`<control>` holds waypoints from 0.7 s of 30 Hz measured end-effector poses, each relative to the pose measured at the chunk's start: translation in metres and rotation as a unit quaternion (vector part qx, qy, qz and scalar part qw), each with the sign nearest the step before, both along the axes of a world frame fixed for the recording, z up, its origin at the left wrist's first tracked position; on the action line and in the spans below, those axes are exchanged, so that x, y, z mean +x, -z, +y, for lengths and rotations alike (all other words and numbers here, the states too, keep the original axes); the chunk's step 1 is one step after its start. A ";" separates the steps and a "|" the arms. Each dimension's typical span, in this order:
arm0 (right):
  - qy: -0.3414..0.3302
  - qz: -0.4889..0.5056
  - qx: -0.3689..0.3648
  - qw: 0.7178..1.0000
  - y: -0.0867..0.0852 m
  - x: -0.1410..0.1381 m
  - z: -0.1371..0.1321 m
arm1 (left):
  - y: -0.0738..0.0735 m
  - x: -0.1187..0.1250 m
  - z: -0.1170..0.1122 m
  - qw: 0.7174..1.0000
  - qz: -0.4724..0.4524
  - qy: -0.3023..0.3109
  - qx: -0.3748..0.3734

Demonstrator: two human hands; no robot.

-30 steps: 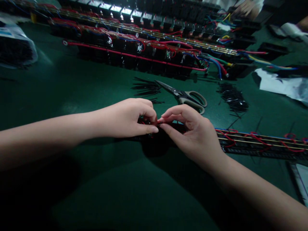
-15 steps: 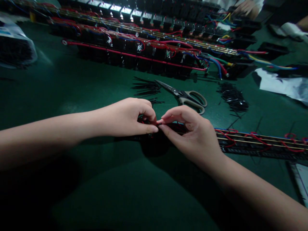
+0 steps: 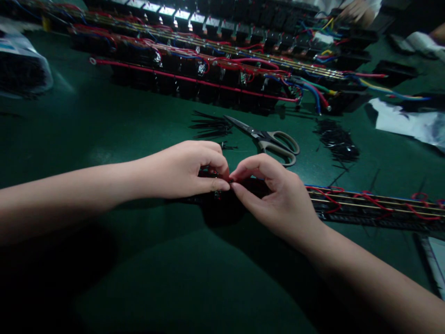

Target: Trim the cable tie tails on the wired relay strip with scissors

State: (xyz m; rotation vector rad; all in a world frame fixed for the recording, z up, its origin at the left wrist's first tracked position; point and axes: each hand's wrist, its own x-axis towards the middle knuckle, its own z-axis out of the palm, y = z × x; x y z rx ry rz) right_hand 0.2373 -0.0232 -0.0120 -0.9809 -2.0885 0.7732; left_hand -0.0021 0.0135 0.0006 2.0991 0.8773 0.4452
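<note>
A long black strip-like assembly with red and blue wires (image 3: 368,204) lies across the green table, its left part covered by my hands. My left hand (image 3: 194,169) is closed in a pinch over it, thumb and forefinger together. Fingertip to fingertip with it, my right hand (image 3: 278,195) pinches from the other side. Something small and dark sits between the fingertips; its kind is too hidden to tell. Just beyond my hands lie scissors with grey-beige handles (image 3: 266,141), and black cable ties (image 3: 212,125) rest by the blade tip.
Rows of wired black assemblies (image 3: 208,69) fill the back of the table. A pile of black cable ties (image 3: 336,141) lies right of the scissors. A plastic bag of dark pieces (image 3: 24,67) stands at left. Another person's hand (image 3: 358,11) shows at the upper right.
My hands have barely moved; the pinching fingertips shift slightly. The scissors, cable ties and assemblies stay where they were.
</note>
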 end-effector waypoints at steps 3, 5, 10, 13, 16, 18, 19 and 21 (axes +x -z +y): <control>-0.012 0.000 0.011 1.000 0.001 0.001 0.000 | 0.000 0.000 0.000 1.000 -0.001 -0.010 0.000; -0.020 0.006 0.011 1.000 0.002 0.001 0.001 | 0.000 0.000 0.001 1.000 -0.002 -0.016 0.001; -0.017 0.014 0.002 1.000 0.003 0.001 0.001 | 0.001 0.001 0.001 1.000 -0.001 -0.019 0.002; -0.005 0.019 -0.003 1.000 0.003 0.000 0.000 | 0.001 0.001 0.000 1.000 -0.002 -0.017 0.002; 0.001 0.021 -0.005 1.000 0.003 0.000 -0.001 | 0.001 0.001 0.000 1.000 -0.003 -0.016 0.008; 0.000 0.019 -0.008 1.000 0.002 0.000 -0.001 | 0.002 0.000 0.001 1.000 -0.004 -0.016 0.014; -0.002 0.018 -0.007 1.000 0.001 -0.001 -0.001 | 0.002 0.000 0.001 1.000 -0.005 -0.015 0.016; -0.005 0.014 -0.005 1.000 0.000 -0.001 -0.001 | 0.003 0.000 0.001 1.000 -0.007 -0.013 0.017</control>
